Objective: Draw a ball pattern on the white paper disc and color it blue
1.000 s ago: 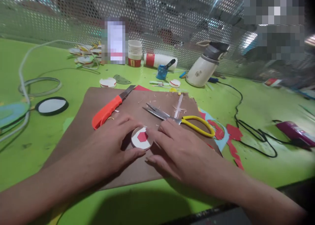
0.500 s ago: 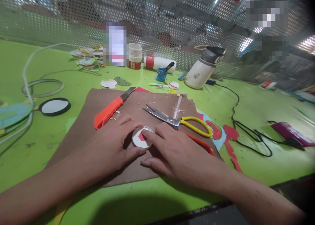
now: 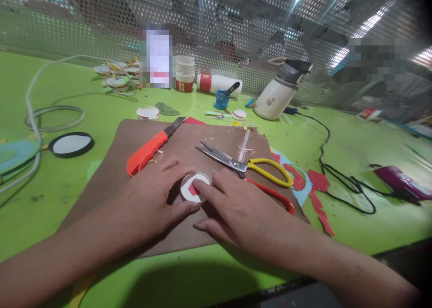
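Observation:
A small round white disc (image 3: 191,198) with a low rim, like a cut-off cup bottom, lies on the brown board (image 3: 168,243). My left hand (image 3: 153,193) grips its rim between thumb and fingers. Glued or laid on the disc is a piece of red paper (image 3: 193,189); the fingertip hides part of it. My right hand (image 3: 241,204) presses that piece with its index finger, thumb stretched apart below. Beyond my right hand lie scissors (image 3: 243,165) with one yellow and one red handle, blades slightly parted. An orange utility knife (image 3: 150,150) rests past my left hand.
Behind the board stand paper cups (image 3: 185,76), a blue jar (image 3: 221,100) with a pen, and a white bottle (image 3: 275,96). Red paper scraps (image 3: 317,186) and a black cable (image 3: 327,144) lie right. A black-rimmed round mirror (image 3: 71,145) and pale cable (image 3: 32,101) are left.
Both hands keep nearly the same place on the disc and red paper. The view has shifted slightly; nothing was taken up or let go.

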### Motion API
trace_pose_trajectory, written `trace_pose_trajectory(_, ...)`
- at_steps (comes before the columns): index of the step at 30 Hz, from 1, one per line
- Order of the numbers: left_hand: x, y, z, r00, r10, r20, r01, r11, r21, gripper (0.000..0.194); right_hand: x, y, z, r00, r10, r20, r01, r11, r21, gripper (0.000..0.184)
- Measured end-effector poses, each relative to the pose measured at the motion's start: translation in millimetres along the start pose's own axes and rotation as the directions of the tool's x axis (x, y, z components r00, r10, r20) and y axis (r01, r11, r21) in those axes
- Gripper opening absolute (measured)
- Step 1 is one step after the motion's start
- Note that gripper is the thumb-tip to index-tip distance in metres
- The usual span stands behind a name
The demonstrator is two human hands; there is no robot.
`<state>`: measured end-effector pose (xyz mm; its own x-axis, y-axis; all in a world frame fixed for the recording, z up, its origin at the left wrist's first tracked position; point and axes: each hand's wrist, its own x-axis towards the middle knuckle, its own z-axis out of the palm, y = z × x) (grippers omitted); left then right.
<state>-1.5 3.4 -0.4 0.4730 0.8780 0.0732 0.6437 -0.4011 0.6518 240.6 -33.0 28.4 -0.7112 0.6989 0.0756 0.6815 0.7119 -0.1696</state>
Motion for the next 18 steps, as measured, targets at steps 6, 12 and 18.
trace_pose_trajectory(6,-0.4,-3.7,1.7,1.000,0.014,-0.010,-0.014,1.000,0.002,0.041,-1.3,-1.3,-1.3,1.000,0.017,0.023,-0.017,1.000,-0.001,0.035)
trace_pose_trajectory(12,-2.2,-8.6,4.3,0.999,0.038,-0.031,-0.038,0.999,0.021,0.033,-1.0,-0.3,-4.0,0.999,0.031,0.040,-0.030,0.999,-0.010,0.039)
trace_pose_trajectory(18,-2.8,-5.9,1.6,1.000,0.017,-0.024,-0.016,1.000,0.024,0.034,-0.4,5.0,-8.8,0.997,0.071,0.019,-0.071,0.997,0.007,0.036)
